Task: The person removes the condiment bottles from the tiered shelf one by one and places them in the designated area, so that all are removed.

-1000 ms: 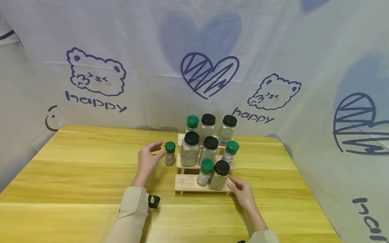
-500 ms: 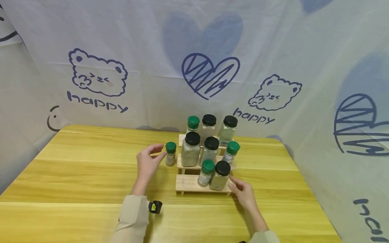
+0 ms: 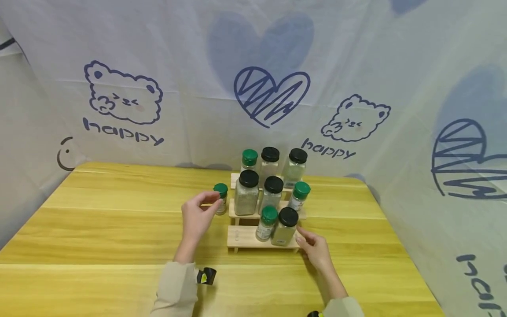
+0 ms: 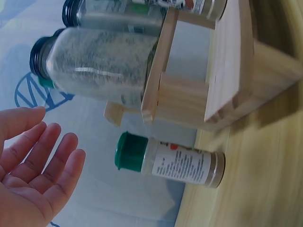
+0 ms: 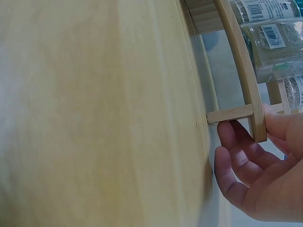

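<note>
A small green-capped spice jar [image 3: 220, 189] stands upright on the table, just left of a three-tier wooden spice rack [image 3: 246, 238]. My left hand [image 3: 197, 216] is beside this jar, partly covering it in the head view. In the left wrist view the fingers of the left hand [image 4: 40, 170] are loosely bent and spread, with a gap to the jar [image 4: 177, 163]. My right hand [image 3: 317, 252] holds the right end of the rack's lowest shelf. In the right wrist view its thumb is above the shelf [image 5: 244, 80] and its fingers lie beneath, at the short leg.
Black-capped jars [image 3: 245, 198] and green-capped jars [image 3: 264, 229] fill much of the rack's tiers. The large jar [image 4: 104, 66] on the middle tier stands close to the left hand. A printed cloth [image 3: 190, 101] hangs behind the wooden table [image 3: 119, 229].
My left hand has moved slightly right, and its fingers now overlap the small jar in the head view. The right hand stays at the rack's end.
</note>
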{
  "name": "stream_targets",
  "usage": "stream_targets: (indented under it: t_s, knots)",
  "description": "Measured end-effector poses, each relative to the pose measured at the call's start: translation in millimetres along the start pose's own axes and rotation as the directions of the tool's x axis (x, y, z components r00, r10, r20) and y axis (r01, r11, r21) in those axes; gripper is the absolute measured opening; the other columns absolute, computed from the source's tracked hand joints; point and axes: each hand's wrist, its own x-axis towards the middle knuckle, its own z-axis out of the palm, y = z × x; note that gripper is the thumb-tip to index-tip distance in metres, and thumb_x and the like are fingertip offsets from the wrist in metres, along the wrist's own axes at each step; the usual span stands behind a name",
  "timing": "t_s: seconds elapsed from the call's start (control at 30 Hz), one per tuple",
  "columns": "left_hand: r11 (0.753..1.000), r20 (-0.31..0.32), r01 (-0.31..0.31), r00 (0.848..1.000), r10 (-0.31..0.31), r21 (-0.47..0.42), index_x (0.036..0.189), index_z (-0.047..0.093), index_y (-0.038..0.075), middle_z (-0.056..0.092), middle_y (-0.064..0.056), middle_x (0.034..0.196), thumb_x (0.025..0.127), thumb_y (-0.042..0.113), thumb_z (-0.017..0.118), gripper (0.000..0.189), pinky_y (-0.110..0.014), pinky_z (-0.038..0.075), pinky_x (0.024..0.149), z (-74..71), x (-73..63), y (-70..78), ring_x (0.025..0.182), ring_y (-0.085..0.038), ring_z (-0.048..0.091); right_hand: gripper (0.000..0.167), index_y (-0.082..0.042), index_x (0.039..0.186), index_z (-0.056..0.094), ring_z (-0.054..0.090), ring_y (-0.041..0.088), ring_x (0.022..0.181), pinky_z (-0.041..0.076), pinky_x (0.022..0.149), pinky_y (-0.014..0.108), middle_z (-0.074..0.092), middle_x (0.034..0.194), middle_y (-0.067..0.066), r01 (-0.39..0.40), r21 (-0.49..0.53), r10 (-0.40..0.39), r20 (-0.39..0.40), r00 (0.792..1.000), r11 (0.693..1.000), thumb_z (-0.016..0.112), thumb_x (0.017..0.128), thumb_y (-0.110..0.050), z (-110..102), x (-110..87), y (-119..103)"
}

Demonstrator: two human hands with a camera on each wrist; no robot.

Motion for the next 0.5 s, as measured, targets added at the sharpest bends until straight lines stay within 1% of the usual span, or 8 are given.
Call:
stream_targets:
  t_s: [0.13, 0.3, 0.4, 0.5]
  knots:
    - [1.0, 0.005, -0.01, 1.0, 0.01, -0.013, 0.089, 0.067, -0.006, 0.066, -0.016, 0.085, 0.077, 0.0, 0.068, 0.013, -0.019, 0.05, 0.061, 3.9, -4.7, 3.9, 0.077, -0.024, 0.062, 0.033, 0.003, 0.117, 0.056, 0.054, 0.015, 0.06, 0.046, 0.046, 0.024, 0.06, 0.104, 0.021, 0.012, 0.002, -0.012, 0.004, 1.0, 1.0, 0.059, 0.085, -0.002, 1, 0.6, -1]
    - [0.998, 0.027, -0.049, 0.998, 0.05, -0.026, 0.086, 0.066, -0.009, 0.066, -0.019, 0.082, 0.076, -0.004, 0.067, 0.011, -0.024, 0.052, 0.06, 10.6, -10.0, 7.2, 0.073, -0.029, 0.062, 0.033, 0.004, 0.118, 0.055, 0.053, 0.015, 0.061, 0.047, 0.046, 0.025, 0.057, 0.111, 0.023, 0.018, 0.004, -0.018, 0.011, 1.0, 1.0, 0.058, 0.085, -0.003, 1, -0.3, 0]
    - [0.998, 0.045, -0.063, 0.997, 0.064, -0.024, 0.085, 0.067, -0.009, 0.066, -0.017, 0.081, 0.076, -0.003, 0.067, 0.01, -0.026, 0.052, 0.06, 14.2, -12.9, 10.9, 0.072, -0.028, 0.063, 0.033, 0.004, 0.118, 0.055, 0.053, 0.015, 0.06, 0.047, 0.045, 0.025, 0.056, 0.112, 0.024, 0.008, 0.005, -0.008, 0.009, 1.0, 1.0, 0.059, 0.086, -0.003, 0, -0.5, 0]
    - [0.995, 0.065, -0.085, 0.994, 0.087, -0.043, 0.086, 0.068, -0.006, 0.067, -0.015, 0.082, 0.077, 0.0, 0.068, 0.011, -0.026, 0.053, 0.061, 18.0, -16.1, 12.7, 0.071, -0.024, 0.063, 0.034, 0.003, 0.118, 0.055, 0.053, 0.014, 0.058, 0.046, 0.045, 0.024, 0.057, 0.109, 0.023, -0.001, 0.004, 0.001, 0.007, 1.0, 1.0, 0.059, 0.086, -0.004, 0, -1.3, 0]
